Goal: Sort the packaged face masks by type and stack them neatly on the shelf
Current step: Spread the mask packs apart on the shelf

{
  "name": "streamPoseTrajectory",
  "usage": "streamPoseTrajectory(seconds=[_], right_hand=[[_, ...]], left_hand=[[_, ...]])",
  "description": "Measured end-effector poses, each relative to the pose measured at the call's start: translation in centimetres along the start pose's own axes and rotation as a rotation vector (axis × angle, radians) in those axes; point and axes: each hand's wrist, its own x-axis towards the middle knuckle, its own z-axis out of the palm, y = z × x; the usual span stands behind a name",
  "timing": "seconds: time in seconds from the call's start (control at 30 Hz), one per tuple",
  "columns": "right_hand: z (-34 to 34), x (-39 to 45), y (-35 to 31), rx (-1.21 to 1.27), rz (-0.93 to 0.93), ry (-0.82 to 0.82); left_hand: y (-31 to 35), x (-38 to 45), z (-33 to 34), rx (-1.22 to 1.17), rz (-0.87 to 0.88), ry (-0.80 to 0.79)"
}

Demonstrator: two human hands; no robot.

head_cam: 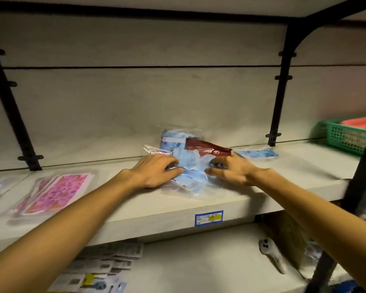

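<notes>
A packet of blue masks [190,174] is found mid-shelf [262,187], flat, between both hands. It is pinched at its left edge by the left hand [154,172]; the right hand [230,171] is pressed on its right edge, fingers bent. A pink stack [57,192] is noted well leftward.

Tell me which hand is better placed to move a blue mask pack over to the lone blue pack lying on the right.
Probably the right hand: it rests on the mixed pile nearest the lone blue pack. The left hand sits on the pile's far side.
</notes>
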Motion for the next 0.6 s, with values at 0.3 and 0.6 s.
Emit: streamPoseTrajectory(seconds=[0.3,0.6], right_hand=[[1.7,1.5,1.9,0.039,-0.069,0.015],[1.9,2.4,2.6,0.217,-0.138,0.180]], left_hand=[[-0.5,-0.4,0.3,-0.041,-0.249,0.141],[0.1,-1.7,0.4,-0.115,-0.400,0.257]])
